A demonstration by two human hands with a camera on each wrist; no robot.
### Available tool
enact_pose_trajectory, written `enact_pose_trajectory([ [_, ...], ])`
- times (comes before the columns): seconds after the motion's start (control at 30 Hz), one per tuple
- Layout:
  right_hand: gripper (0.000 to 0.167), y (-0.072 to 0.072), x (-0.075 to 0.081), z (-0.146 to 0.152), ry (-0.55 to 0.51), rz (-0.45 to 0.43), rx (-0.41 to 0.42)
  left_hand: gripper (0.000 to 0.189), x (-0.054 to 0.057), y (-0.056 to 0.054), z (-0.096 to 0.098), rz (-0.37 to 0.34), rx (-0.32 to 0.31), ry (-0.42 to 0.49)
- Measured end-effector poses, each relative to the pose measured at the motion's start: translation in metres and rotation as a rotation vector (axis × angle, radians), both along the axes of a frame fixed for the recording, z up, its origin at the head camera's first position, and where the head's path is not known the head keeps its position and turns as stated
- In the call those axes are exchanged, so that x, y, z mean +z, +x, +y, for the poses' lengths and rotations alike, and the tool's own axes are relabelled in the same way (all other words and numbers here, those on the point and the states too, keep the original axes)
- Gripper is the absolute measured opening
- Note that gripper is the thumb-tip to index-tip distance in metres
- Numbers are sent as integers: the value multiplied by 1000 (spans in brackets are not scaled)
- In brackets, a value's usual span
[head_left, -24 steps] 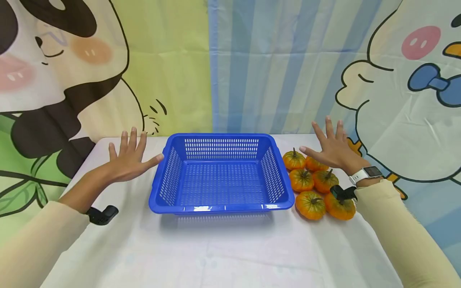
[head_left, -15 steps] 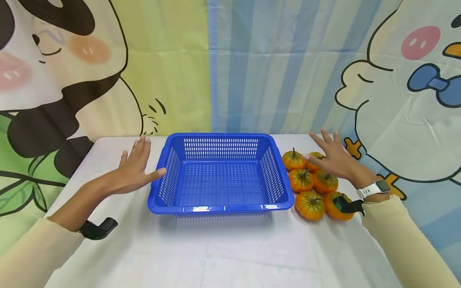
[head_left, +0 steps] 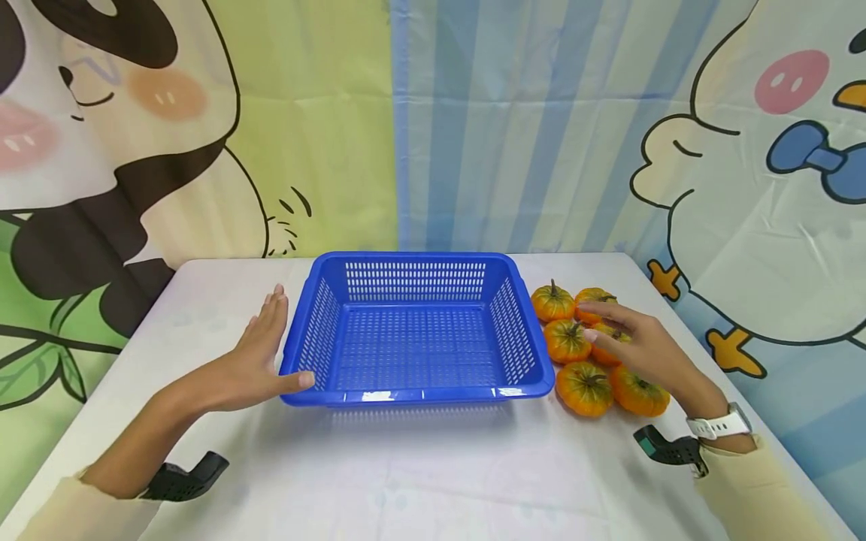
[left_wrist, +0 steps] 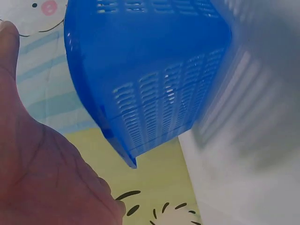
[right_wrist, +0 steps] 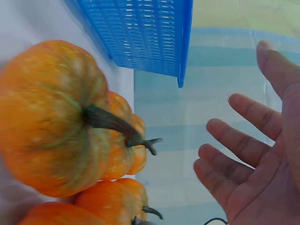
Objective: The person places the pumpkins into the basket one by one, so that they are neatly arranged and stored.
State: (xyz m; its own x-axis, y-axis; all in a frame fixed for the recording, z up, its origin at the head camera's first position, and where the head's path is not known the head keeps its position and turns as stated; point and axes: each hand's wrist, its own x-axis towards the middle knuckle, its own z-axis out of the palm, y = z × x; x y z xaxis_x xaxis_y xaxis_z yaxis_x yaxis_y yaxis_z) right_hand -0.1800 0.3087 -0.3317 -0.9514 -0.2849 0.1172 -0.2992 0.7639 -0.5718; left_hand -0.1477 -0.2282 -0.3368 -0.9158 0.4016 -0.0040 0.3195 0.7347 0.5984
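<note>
A blue plastic basket (head_left: 419, 395) with slotted walls stands in the middle of the white table, nothing inside it. My left hand (head_left: 250, 368) is at its left side, fingers straight and thumb over the near left corner of the rim. In the left wrist view the palm (left_wrist: 51, 173) faces the basket's outer wall (left_wrist: 154, 98). To the right of the basket sit several small orange pumpkins (head_left: 583, 388) with green stems. Over them hovers my right hand (head_left: 643, 346), fingers loosely bent and holding nothing. A pumpkin (right_wrist: 56, 117) fills the left of the right wrist view, apart from the fingers.
The white-covered table (head_left: 419, 481) reaches back to a printed curtain (head_left: 473, 135) with a panda and a white bird. A white watch (head_left: 720, 424) and black wrist cameras (head_left: 183, 481) sit on the person's forearms.
Both hands have come down and nearer the body from above the table. The left has turned its palm toward the basket; the right has dropped toward the pumpkins with its fingers less spread.
</note>
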Motion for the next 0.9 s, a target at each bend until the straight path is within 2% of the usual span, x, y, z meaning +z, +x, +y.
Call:
enact_pose_trajectory([
  [0.27,65,16,-24,3,66,-77,31,125,-24,8,5,13,-18,86],
  [0.43,67,22,-37,3,82,-94,39,129,-36,7,10,18,27,131],
  [0.57,67,24,-44,2,101,-97,45,133,-40,6,11,31,58,149],
  [0.77,65,25,-48,1,146,-81,28,136,-40,4,11,38,56,153],
  [0.9,69,28,-51,3,121,-60,29,134,-39,2,13,14,64,177],
])
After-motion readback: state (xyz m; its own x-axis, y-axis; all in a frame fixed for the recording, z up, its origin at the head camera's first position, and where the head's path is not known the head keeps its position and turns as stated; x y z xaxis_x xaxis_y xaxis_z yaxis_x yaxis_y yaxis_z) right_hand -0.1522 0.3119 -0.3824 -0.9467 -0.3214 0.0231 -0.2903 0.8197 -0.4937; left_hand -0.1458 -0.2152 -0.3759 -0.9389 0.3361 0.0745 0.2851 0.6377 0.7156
